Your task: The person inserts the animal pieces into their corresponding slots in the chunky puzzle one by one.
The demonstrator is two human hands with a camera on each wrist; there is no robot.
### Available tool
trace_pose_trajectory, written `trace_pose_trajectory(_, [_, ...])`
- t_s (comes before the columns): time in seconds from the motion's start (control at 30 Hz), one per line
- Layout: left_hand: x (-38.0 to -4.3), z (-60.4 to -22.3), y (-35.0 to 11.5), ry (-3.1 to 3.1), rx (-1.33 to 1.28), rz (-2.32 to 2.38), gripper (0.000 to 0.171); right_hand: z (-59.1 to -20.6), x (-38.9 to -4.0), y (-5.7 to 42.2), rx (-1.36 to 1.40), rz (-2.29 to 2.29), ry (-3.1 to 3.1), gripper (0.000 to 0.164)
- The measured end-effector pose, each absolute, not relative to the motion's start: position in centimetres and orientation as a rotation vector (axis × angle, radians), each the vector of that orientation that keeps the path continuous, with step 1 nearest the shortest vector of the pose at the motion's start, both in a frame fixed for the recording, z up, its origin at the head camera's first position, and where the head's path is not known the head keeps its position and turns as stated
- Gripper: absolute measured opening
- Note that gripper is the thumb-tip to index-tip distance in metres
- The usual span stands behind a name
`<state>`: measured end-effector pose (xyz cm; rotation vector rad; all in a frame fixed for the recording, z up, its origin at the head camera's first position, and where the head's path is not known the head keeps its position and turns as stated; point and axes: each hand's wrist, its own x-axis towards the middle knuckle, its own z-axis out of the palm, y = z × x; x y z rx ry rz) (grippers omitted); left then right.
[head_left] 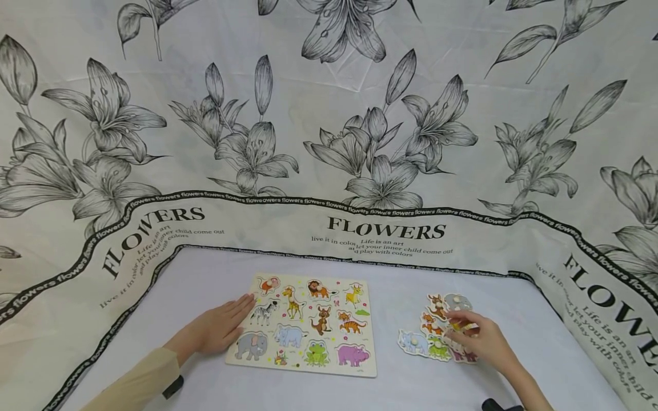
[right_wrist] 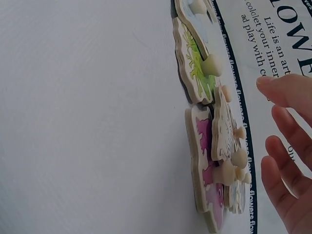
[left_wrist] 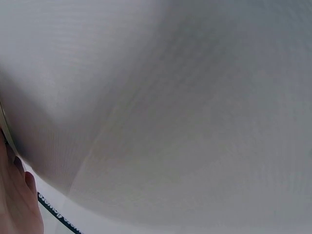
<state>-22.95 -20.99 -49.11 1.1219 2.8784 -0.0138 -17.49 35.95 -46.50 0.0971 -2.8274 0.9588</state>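
The white tabletop (head_left: 385, 319) carries the puzzle board (head_left: 371, 365), at the lower centre of the head view, and the pile of animal pieces (head_left: 436, 328), at the lower right. The left hand (head_left: 221, 328) rests with straight fingers along the board's left edge, gripping nothing, with the whole board between it and the pile. The right hand (head_left: 483, 342) is plainly the nearer one: it hangs over the pile's right side, hiding part of it, fingers loosely bent and holding nothing. In the right wrist view, a purple piece (right_wrist: 203, 161) lies left of the fingers, its long axis running top to bottom of the frame, with a green piece (right_wrist: 195, 63) above it. The round knobs (right_wrist: 224, 172) face right, towards the fingertips, which show apart from them.
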Motion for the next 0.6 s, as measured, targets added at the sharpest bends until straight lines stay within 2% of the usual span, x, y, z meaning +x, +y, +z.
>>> trace_pose_trajectory(0.6, [-22.6, -48.5, -20.9, 2.883, 1.082, 0.031, 0.058, -47.5, -17.5, 37.7, 0.02, 1.094, -2.858, 0.049])
